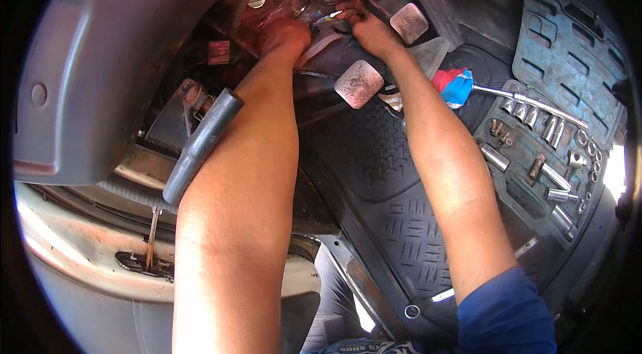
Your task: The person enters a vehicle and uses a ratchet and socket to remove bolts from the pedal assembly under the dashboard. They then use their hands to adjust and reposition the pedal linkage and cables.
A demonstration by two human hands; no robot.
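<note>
Both my arms reach deep into a vehicle's footwell, under the dashboard. My left hand is at the back left, beside a curved strip; its fingers are lost in the reddish, dim clutter. To its right, my right hand has its fingers curled near a small bright, pale piece among dark parts. Whatever those fingers close on is too small to make out. Close to the right wrist is a worn pedal pad, and a second pedal pad lies between my forearms.
An open socket set case rests on the black floor mat at right, its lid raised. A long chrome bar leads to a red and blue piece. A dark cylindrical bar borders my left forearm.
</note>
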